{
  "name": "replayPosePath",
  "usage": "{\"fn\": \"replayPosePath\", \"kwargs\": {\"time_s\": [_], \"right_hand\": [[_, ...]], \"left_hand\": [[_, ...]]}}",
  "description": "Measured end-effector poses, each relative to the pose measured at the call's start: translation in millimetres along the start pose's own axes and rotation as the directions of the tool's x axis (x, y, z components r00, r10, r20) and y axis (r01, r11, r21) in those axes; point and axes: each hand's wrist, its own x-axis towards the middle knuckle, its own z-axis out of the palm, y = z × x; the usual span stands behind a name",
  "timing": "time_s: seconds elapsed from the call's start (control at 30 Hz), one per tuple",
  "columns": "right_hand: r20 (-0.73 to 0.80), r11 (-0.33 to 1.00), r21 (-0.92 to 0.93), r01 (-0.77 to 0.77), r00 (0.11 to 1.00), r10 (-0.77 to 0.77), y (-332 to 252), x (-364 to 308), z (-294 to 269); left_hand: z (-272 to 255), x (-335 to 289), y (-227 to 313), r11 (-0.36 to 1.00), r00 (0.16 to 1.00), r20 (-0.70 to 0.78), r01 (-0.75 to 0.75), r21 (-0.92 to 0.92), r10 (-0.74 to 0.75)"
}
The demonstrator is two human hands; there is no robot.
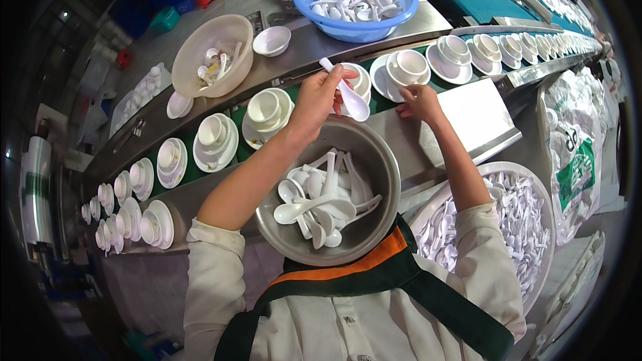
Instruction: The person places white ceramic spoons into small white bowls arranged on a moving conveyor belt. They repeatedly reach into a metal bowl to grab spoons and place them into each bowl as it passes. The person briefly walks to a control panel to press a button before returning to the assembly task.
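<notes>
Pinched in my left hand [317, 101] is a white soup spoon [354, 101], its handle up and its bowl hanging over the far rim of a steel basin [386, 160]. That basin, close to my body, holds a loose pile of white spoons [321, 204]. Behind the held spoon, a stack of cup and dishes [362, 79] is partly hidden. My right hand [422, 103] is at the near edge of another stack of white cup, bowl and plate [409, 63]. Its fingers are curled together; whether they grip anything is hidden.
Rows of stacked tableware [216, 140] line the green belt on both sides. Beyond it stand a blue basin [314, 17] of spoons, a cream basin [190, 60] and a small bowl [272, 41]. A large tub [545, 190] of spoons is at right, beside a metal sheet [478, 117].
</notes>
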Motion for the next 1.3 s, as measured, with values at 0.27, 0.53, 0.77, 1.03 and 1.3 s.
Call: {"fn": "replayPosePath", "kwargs": {"time_s": [0.27, 0.53, 0.77, 1.03, 1.3], "right_hand": [[0.244, 0.904, 0.4, 0.15, 0.934, -0.263, -74, -51, 9], [-0.118, 0.957, 0.232, 0.175, 0.982, -0.151, 3, 1, -21], [-0.138, 0.984, 0.177, 0.035, 0.99, -0.011, 13, -6, -16], [0.216, 0.904, 0.285, 0.317, 0.898, -0.383, -77, -69, 0], [0.242, 0.899, 0.295, 0.325, 0.885, -0.399, -80, -74, 8]], "left_hand": [[0, 3, -7, 0.981, 0.99, 0.138, 0.024, -0.193, 0.003], [-14, -19, -1, 0.865, 0.993, 0.042, -0.121, 0.487, 0.115], [-13, -62, -35, 0.456, 0.93, 0.33, -0.225, 0.861, -0.164], [-19, -37, 7, 0.879, 0.994, 0.077, -0.108, 0.465, 0.081], [-8, -31, 6, 0.998, 0.997, -0.03, -0.064, 0.026, 0.064]]}}
